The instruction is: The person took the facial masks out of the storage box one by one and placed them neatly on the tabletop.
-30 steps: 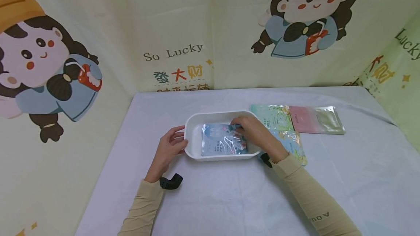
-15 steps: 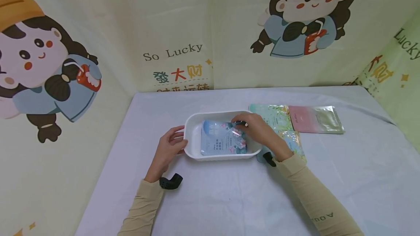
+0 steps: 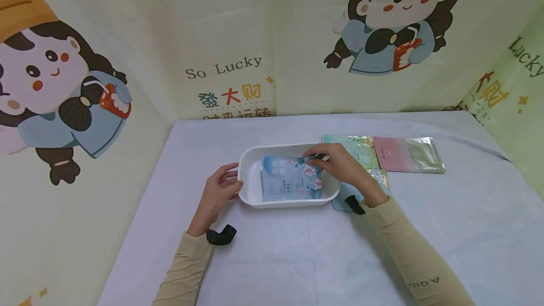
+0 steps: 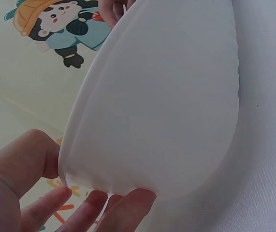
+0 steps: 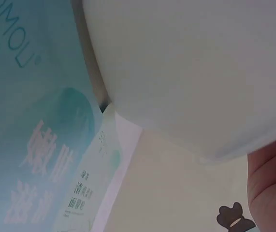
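A white tray (image 3: 250, 188) sits on the table, and a blue, flower-printed face mask packet (image 3: 284, 178) lies inside it, its upper edge near the far wall. My right hand (image 3: 335, 162) pinches the packet's upper right corner between thumb and fingers. At the tray's left end, my left hand (image 3: 218, 192) holds the rim. In the left wrist view, the thumb (image 4: 38, 152) meets the rim while the fingertips (image 4: 140, 195) lie against the outer wall. The right wrist view shows the tray's outer wall and part of the right hand (image 5: 273, 188); the pinched corner is outside that view.
Right of the tray lie a green packet (image 3: 361, 148), a pink and silver packet (image 3: 408, 155) and a light blue packet (image 3: 344, 199), partly under the right forearm. A white cloth covers the table (image 3: 272, 259). Printed curtains (image 3: 297, 60) stand behind it.
The right hand has moved slightly right, with the blue packet's corner in its fingers. The packet has shifted a little right in the tray. The left hand and tray have stayed put.
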Motion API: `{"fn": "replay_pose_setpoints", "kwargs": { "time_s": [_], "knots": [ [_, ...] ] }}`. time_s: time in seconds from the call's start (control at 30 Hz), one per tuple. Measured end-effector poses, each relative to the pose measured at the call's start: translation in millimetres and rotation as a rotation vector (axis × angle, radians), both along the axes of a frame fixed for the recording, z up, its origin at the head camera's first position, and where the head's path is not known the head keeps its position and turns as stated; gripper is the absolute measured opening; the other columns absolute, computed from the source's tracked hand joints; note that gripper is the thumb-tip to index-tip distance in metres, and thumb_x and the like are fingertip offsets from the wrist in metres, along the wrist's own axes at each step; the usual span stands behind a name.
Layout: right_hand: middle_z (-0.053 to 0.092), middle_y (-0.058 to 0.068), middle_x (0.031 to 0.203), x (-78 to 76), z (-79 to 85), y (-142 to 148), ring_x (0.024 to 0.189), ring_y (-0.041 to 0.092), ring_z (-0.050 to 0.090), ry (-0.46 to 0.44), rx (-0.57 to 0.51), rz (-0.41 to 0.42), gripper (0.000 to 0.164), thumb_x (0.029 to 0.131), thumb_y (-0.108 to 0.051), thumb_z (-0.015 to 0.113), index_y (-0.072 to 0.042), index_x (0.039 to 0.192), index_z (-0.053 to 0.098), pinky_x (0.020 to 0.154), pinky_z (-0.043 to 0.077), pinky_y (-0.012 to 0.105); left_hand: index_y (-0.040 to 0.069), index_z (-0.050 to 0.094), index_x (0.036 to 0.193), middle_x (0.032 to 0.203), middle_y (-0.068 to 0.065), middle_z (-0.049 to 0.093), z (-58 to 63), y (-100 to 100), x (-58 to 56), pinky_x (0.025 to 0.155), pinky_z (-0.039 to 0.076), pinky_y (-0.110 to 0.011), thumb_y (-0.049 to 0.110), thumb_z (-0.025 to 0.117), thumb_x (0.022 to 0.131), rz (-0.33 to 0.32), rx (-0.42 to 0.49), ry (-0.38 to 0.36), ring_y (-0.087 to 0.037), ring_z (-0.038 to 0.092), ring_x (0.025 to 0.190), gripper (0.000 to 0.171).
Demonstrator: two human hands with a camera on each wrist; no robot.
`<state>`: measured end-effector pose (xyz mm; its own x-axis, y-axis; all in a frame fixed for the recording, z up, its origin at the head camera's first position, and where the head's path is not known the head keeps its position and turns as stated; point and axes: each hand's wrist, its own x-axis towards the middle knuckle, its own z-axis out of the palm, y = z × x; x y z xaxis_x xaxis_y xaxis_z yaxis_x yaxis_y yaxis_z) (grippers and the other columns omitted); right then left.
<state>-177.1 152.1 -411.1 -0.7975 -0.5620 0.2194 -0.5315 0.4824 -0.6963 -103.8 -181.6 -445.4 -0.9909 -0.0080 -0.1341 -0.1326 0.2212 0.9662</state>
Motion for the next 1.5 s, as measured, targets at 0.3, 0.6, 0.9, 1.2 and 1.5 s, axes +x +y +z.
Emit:
{"fn": "replay_pose_setpoints", "kwargs": {
  "time_s": [0.3, 0.6, 0.9, 1.2, 1.5],
  "knots": [
    [0.073, 0.006, 0.107, 0.4, 7.3, 8.5, 0.092, 0.019, 0.069, -0.002, -0.041, -0.015, 0.023, 0.089, -0.002, 0.071, -0.009, 0.11, 0.075, 0.081, 0.059, 0.041, 0.018, 0.052, 0.139, 0.134, -0.013, 0.06, 0.1, -0.3, 0.4, 0.076, 0.061, -0.039, 0.012, 0.069, 0.091, 0.001, -0.003, 0.002, -0.032, 0.062, 0.118, 0.051],
    [0.073, 0.007, 0.111, 0.0, 12.5, 18.9, 0.095, 0.022, 0.07, 0.006, -0.057, -0.06, 0.022, 0.09, -0.007, 0.071, -0.01, 0.111, 0.075, 0.082, 0.058, 0.042, 0.017, 0.052, 0.139, 0.134, -0.013, 0.06, 0.2, 0.2, 0.3, 0.077, 0.061, -0.04, 0.012, 0.069, 0.091, 0.007, -0.005, 0.001, -0.032, 0.062, 0.118, 0.051],
    [0.07, 0.013, 0.114, -1.5, 17.1, 33.5, 0.094, 0.029, 0.07, -0.06, -0.124, -0.081, 0.02, 0.091, -0.008, 0.07, -0.007, 0.111, 0.074, 0.063, 0.059, 0.028, 0.016, 0.054, 0.139, 0.132, -0.014, 0.061, 0.9, 1.1, -0.2, 0.075, 0.061, -0.038, 0.008, 0.068, 0.09, 0.009, 0.012, 0.001, -0.031, 0.063, 0.116, 0.052],
    [0.07, 0.013, 0.112, 1.6, 23.7, 45.8, 0.092, 0.029, 0.071, -0.072, -0.144, -0.108, 0.02, 0.092, -0.008, 0.068, -0.006, 0.112, 0.072, 0.064, 0.06, 0.03, 0.017, 0.053, 0.139, 0.132, -0.015, 0.061, -0.1, 0.6, -0.4, 0.077, 0.061, -0.039, 0.008, 0.068, 0.09, 0.002, 0.021, -0.003, -0.031, 0.063, 0.116, 0.052],
    [0.069, 0.014, 0.111, 1.2, 28.3, 59.8, 0.088, 0.018, 0.068, -0.056, -0.156, -0.134, 0.021, 0.093, -0.007, 0.067, -0.005, 0.114, 0.071, 0.066, 0.059, 0.025, 0.016, 0.054, 0.139, 0.132, -0.014, 0.061, -0.3, 0.6, -0.4, 0.075, 0.061, -0.037, 0.008, 0.068, 0.09, 0.003, 0.027, -0.001, -0.031, 0.063, 0.116, 0.052]
  ]
}}
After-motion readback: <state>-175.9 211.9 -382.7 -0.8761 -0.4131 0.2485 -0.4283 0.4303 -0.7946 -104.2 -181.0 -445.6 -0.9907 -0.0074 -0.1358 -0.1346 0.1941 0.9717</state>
